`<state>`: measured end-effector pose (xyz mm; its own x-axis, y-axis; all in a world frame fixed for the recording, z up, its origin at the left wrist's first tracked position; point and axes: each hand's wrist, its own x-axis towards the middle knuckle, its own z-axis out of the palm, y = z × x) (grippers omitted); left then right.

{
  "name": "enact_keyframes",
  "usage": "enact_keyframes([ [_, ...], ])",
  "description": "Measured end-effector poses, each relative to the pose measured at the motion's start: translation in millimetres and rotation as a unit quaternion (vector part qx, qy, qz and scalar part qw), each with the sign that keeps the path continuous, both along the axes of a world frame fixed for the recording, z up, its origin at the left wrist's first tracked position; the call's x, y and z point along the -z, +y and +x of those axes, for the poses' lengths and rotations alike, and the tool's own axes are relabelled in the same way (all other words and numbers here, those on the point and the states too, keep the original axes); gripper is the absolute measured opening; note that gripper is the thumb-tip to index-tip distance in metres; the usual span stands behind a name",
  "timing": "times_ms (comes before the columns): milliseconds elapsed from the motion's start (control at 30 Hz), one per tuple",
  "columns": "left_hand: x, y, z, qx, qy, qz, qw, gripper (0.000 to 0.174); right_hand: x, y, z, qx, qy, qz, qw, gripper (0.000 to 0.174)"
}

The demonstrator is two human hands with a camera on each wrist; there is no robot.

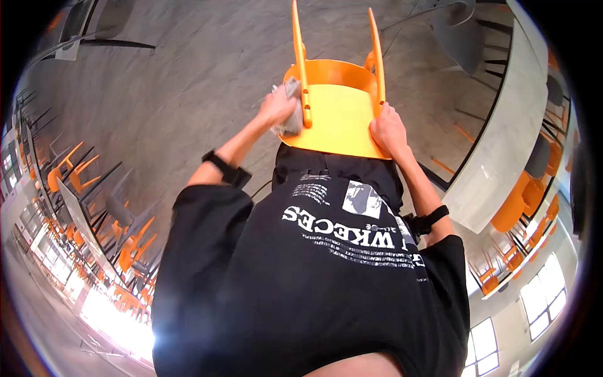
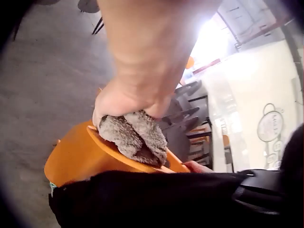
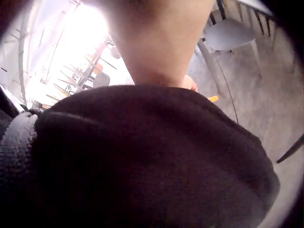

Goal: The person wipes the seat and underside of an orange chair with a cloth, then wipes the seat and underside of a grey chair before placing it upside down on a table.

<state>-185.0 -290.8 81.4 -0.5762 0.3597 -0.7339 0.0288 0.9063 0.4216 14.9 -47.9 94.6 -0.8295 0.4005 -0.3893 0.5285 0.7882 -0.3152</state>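
left hand [image 1: 279, 107] squeezes fluffy grey cloth [image 2: 135, 137] on orange chair [image 1: 339, 119] | right hand [image 1: 389, 129] grips its edge | hard rubbing might tip the chair over

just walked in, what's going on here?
A person has an orange chair tipped up against their body, with its legs pointing away from them. Their left hand holds a fluffy grey cloth pressed to the seat's edge beside one leg. Their right hand grips the opposite edge of the seat. The right wrist view is mostly blocked by dark fabric.
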Motion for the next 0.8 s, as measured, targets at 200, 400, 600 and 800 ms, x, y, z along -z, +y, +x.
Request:
enact_keyframes([
  [200,-44.3,-10.0,14.5,0.029,-0.040,0.048,0.998,0.059,-2.3,0.1,-5.8,0.019,-0.036,-0.011,0.999,0.043],
  [400,88.1,15.1,-30.3,-0.029,0.080,-0.017,0.996,0.044,4.2,3.5,-6.3,0.001,-0.062,-0.022,0.998,0.048],
  [600,56.0,2.7,-21.7,-0.037,0.009,0.006,0.999,0.048,10.4,4.8,-1.1,0.028,0.009,-0.027,0.999,0.053],
  [800,-72.7,-19.7,4.9,0.089,-0.062,0.176,0.978,0.040,20.1,7.2,5.4,0.041,0.059,-0.035,0.997,0.053],
])
